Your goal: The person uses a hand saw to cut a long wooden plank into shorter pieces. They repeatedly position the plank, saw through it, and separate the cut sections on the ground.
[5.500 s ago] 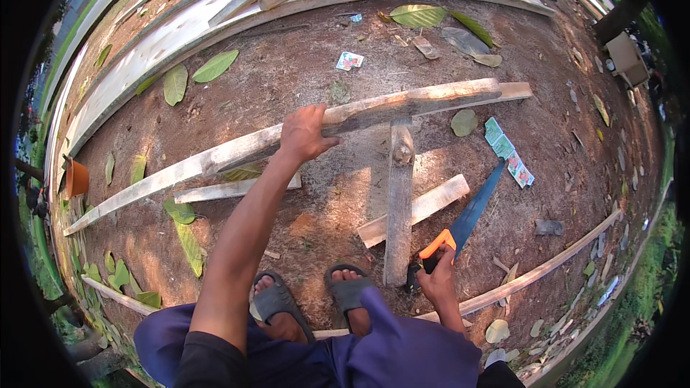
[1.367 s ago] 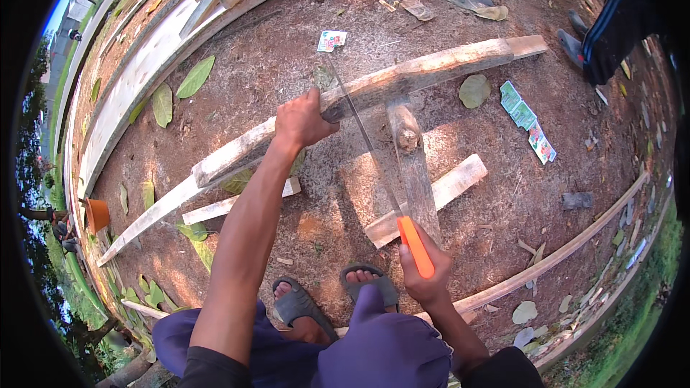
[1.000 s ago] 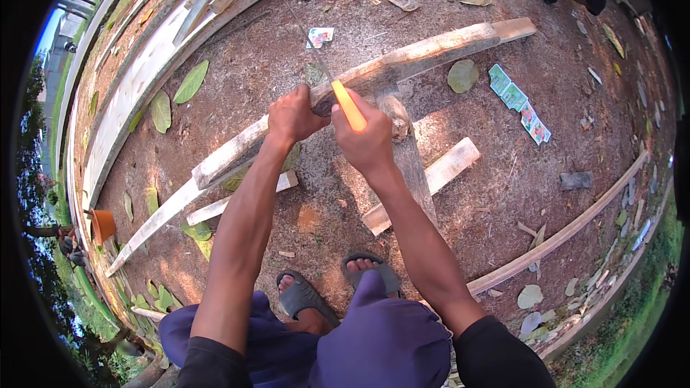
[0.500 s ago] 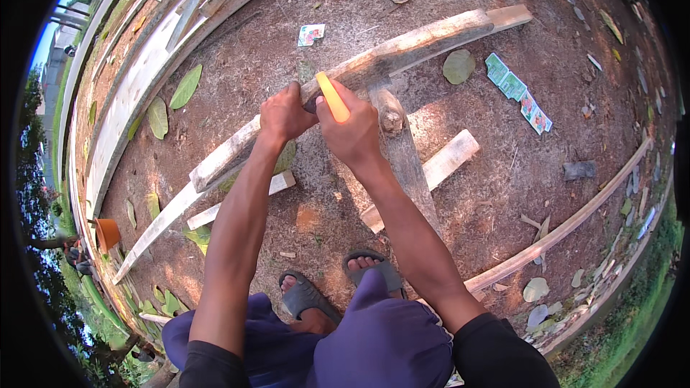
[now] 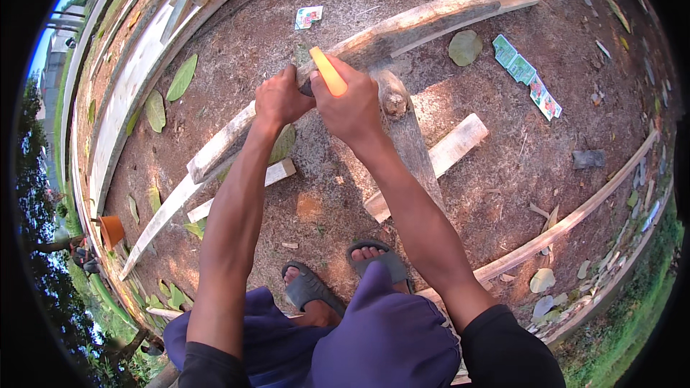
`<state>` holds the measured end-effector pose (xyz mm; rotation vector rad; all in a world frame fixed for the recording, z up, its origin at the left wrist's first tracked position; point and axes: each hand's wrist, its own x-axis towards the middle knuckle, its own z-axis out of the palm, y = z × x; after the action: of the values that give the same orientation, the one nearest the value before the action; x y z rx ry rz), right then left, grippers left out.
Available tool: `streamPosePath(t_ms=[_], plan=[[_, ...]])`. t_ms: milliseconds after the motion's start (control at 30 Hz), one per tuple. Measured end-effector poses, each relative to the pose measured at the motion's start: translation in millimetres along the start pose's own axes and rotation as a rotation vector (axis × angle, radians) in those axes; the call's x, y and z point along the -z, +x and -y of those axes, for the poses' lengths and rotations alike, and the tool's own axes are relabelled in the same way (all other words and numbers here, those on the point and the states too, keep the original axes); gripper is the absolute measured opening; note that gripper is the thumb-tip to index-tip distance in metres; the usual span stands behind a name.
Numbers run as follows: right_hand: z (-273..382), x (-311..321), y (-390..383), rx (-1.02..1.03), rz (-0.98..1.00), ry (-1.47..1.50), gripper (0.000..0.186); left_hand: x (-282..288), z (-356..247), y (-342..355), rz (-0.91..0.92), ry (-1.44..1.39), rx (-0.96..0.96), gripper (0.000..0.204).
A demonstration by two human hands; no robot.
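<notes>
Currently, the right hand (image 5: 350, 104) wraps its fingers around the saw (image 5: 328, 72); at nine o'clock, the left hand (image 5: 284, 100) grips the plank (image 5: 402, 32), twelve o'clock overall. Caution: plank rocking could deflect the saw leftward.

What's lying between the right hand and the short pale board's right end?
In the head view, a knotted timber comes first, just right of the right hand, then a strip of brown soil before the short pale board.
</notes>
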<state>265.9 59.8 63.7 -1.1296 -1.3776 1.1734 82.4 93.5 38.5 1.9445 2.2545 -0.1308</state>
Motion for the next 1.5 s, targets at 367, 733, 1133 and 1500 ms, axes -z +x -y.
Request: streamPosePath(t_ms=[367,733,1133,1500], plan=[[0,71,-141,-0.128,0.111,-0.058,0.046,-7,11,-8,0.035,-0.029,0.013,0.064],[0,105,-188,-0.153,0.102,-0.098,0.045,-13,18,-13,0.005,-0.059,0.003,0.065],[-6,5,-41,0.04,0.032,-0.098,0.041,2,9,-1,0.025,-0.009,0.002,0.07],[-3,-2,-3,0.037,-0.001,-0.078,0.034,-11,-4,-3,-0.06,-0.062,0.005,0.068]])
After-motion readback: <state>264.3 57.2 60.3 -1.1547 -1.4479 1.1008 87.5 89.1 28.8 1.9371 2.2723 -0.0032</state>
